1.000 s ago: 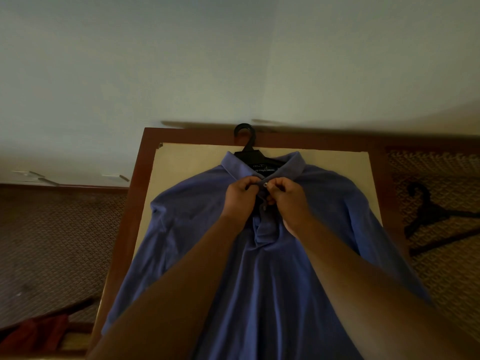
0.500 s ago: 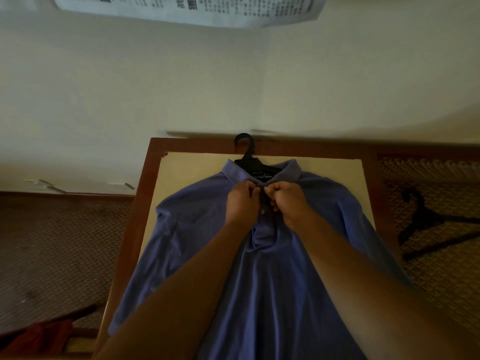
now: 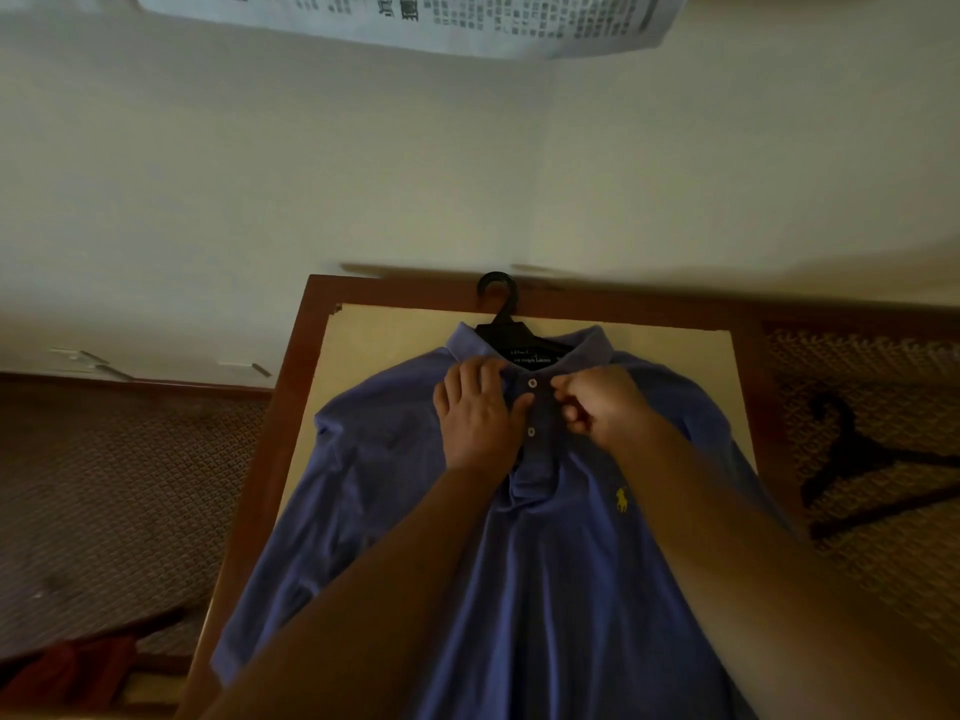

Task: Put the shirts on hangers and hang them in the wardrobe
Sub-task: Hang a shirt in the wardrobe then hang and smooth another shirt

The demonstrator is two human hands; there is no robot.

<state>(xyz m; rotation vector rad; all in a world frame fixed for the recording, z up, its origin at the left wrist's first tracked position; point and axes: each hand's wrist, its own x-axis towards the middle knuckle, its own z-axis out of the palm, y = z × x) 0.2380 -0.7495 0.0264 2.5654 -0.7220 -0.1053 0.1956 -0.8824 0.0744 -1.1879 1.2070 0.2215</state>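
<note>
one blue polo shirt [image 3: 545, 589] covers most of the desk [image 3: 291, 387], a wood-framed top with a pale inset panel; it lies face up, collar toward the far edge by the wall, hem running off the near edge of the view, and its sleeves spread out toward the left and right edges. the black hanger [image 3: 501, 314] sits inside the collar, its hook poking out past the neckline and lying over the desk's far wooden rim. a yellow embroidered logo [image 3: 621, 498] shows on the chest to the right of the placket. two pale buttons line the placket, the upper button [image 3: 532, 383] between the hands, the lower button [image 3: 531, 432] just under it.

the left hand [image 3: 475, 418] lies on the shirt just left of the placket, fingers reaching up to the collar and the thumb touching the placket's edge; whether it pinches the cloth i cannot tell. the right hand [image 3: 602, 405] is curled, its fingertips pinching the placket's right edge beside the upper button.

off the desk's right edge a second dark hanger [image 3: 862, 459] lies on a woven patterned surface [image 3: 883, 589]. a printed newspaper sheet [image 3: 415, 18] hangs at the top of the view. a red cloth [image 3: 67, 672] shows at the lower left corner.
</note>
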